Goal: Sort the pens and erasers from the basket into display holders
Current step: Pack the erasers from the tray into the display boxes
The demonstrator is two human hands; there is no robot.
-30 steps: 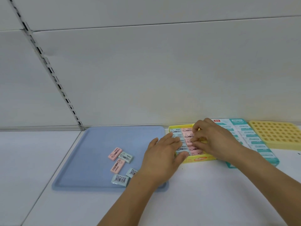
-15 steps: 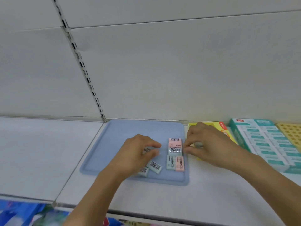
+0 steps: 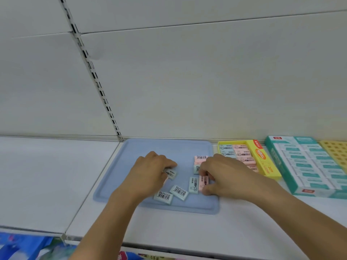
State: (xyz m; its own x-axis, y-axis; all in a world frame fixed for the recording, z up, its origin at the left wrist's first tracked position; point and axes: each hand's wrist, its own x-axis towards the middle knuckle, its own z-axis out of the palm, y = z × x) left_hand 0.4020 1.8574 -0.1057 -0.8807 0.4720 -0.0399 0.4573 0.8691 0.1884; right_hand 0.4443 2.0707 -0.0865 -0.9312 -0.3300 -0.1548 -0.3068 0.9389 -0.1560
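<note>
The erasers lie loose on the blue tray (image 3: pixel 135 147): two pale green ones face down with barcodes up, one (image 3: pixel 163 197) at the near edge and one (image 3: pixel 179 192) just beside it, a green eraser (image 3: pixel 193 185) standing lengthwise next to a pink eraser (image 3: pixel 203 182), and a pink and green pair (image 3: pixel 200 161) stacked a little farther back. The left hand (image 3: pixel 150 173) has its fingers closed on one more green eraser (image 3: pixel 171 173), which looks just lifted or about to lift off the tray. The right hand (image 3: pixel 223 177) has come over to the tray, and its fingers pinch the pink eraser at its near and far ends.

A second ago both hands were pressed into the yellow box (image 3: pixel 262 160), tidying the rows there; half a second ago they were crossing back to the tray. The box now sits to the right with green and pink rows partly filled, touching neither hand. Beyond it are a teal box (image 3: pixel 300 166) of packed erasers and, at the frame edge, a yellow grid holder (image 3: pixel 336 151).

So packing has given way to another pickup: each hand seems to be taking an eraser for the yellow box. Several erasers remain, and no pens are in view, so the sorting is probably well short of done.
</note>
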